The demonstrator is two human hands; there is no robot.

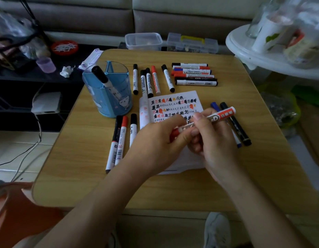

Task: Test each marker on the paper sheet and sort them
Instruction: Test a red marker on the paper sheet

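Past the far edge of the table (173, 190), before a sofa (101, 17), sit a clear plastic tub (143, 41) and, just beside it, a yellow-handled organiser box (192, 44). The dark surface (15, 76) at left holds a red dish (64, 47), a purple cup (46, 64) and a crumpled tissue (66, 71).

Two bare forearms are extended from the lower edge of the view and brought together near its centre. The left hand (155, 142) is seen with its back upward, the wrist bent slightly inward. Its fingers are curled round the capped end of a red marker (224, 113). The right hand (216, 140) is held just beside it, with the marker's barrel gripped between the thumb and the curled fingers (195, 133). The right forearm is raised from the lower right corner and the left from the lower left, so that the two wrists are angled toward each other. The hands are pictured close together.
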